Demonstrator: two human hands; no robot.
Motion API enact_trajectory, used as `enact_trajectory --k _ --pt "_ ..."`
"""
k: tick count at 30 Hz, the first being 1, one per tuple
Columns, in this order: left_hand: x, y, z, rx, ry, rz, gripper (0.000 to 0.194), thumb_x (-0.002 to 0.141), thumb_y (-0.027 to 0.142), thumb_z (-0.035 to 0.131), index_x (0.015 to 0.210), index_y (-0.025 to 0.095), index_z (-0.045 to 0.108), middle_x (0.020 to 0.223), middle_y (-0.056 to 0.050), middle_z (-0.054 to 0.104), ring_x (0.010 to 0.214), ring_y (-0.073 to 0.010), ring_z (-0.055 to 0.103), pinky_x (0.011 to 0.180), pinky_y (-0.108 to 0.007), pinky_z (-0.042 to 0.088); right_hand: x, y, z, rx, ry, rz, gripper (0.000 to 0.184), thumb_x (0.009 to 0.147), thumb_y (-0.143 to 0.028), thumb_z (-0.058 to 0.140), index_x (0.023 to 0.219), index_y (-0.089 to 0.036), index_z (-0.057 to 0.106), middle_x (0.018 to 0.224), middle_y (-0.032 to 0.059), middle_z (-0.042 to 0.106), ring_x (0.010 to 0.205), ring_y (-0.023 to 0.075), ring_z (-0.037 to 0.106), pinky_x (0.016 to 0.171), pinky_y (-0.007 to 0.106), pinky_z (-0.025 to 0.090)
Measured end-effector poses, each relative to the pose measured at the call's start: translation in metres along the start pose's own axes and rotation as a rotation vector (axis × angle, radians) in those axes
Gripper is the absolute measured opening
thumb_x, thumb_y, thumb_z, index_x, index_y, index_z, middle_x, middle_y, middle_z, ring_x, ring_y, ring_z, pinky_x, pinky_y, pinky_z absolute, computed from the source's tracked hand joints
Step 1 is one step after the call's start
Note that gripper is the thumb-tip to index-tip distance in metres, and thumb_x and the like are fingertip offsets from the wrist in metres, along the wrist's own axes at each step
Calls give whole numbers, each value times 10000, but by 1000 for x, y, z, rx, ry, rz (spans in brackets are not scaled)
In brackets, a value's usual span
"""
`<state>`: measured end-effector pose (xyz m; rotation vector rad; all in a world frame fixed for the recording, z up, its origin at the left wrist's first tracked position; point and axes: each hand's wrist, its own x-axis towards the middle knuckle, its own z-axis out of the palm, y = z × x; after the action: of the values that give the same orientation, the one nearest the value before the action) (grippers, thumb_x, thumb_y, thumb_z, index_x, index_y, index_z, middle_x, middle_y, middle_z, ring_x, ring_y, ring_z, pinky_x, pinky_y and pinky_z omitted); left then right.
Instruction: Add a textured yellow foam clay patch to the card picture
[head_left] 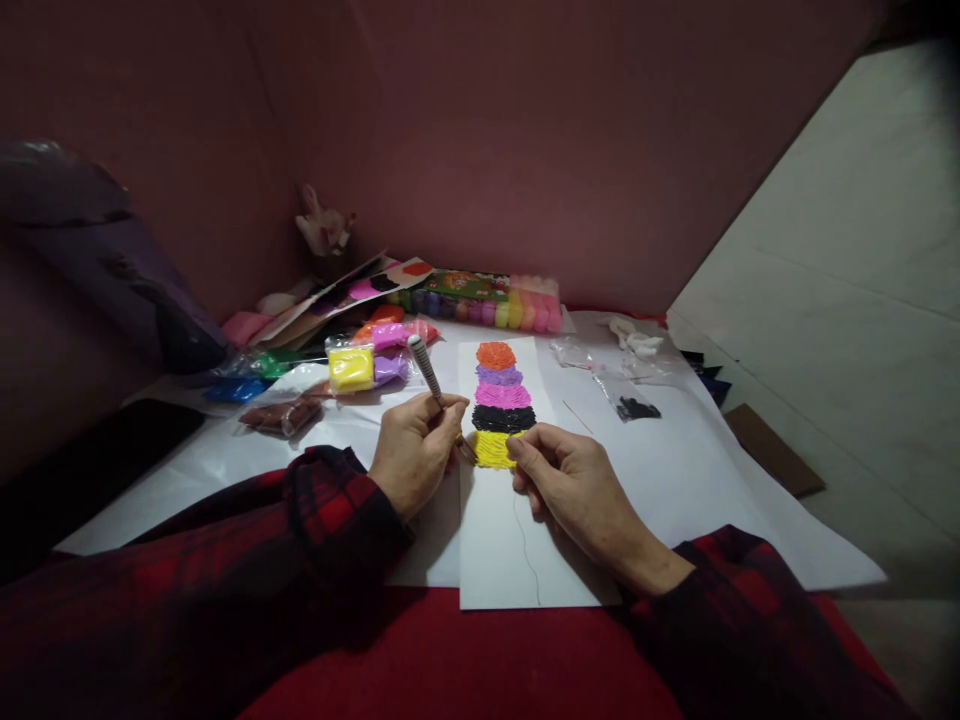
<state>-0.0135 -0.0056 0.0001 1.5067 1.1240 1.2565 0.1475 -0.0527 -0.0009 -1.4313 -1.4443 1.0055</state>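
Observation:
A white card (499, 545) lies in front of me with a column of textured clay bands: orange (496, 355), purple (499, 375), pink (504, 396), black (503, 417) and yellow (493, 450). My left hand (415, 448) is closed around a slim pen-like tool (425, 370) with a striped handle, its top end tilted up and away. The tool's lower end is near the yellow band's left edge. At that band's right edge, my right hand (566, 475) is pinched; whatever its fingertips hold is too small to name. A thin wavy line (525, 540) runs down the card below it.
Bagged clay in yellow (351, 369), brown (281, 413) and other colours lies to the left. Behind stands a pack of coloured clay (480, 300), with picture cards (352, 290) beside it. An opened bag with black clay (637, 408) lies to the right.

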Motion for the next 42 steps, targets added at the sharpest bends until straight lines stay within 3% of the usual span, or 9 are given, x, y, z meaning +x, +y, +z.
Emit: enact_trajectory --k 12,19,26,42 --pt "-1 -3 -4 70 91 112 160 831 256 580 867 134 677 552 34 534 391 -73 480 382 -187 375 -1 0 0 2 -4 19 306 893 -378 524 657 -183 507 553 -16 579 352 64 471 318 174 336" --pt "-4 -2 -1 4 -7 91 184 832 284 573 843 121 658 513 39 524 355 -83 490 352 -188 373 1 2 1 -8 -1 -11 296 890 -368 523 663 -178 518 541 -18 573 355 67 470 343 184 364" --pt "-3 -2 -1 44 -27 65 179 841 268 552 822 114 641 425 45 507 332 -93 471 353 -188 365 0 3 1 0 -1 -8 308 892 -385 524 664 -178 511 553 -18 577 357 66 473 336 178 365" --pt "-1 -4 -2 37 76 105 166 826 259 585 833 116 670 547 36 522 360 -68 467 347 -183 356 1 4 0 -13 -1 -23 305 899 -374 516 667 -176 515 552 -19 572 361 66 478 344 180 373"
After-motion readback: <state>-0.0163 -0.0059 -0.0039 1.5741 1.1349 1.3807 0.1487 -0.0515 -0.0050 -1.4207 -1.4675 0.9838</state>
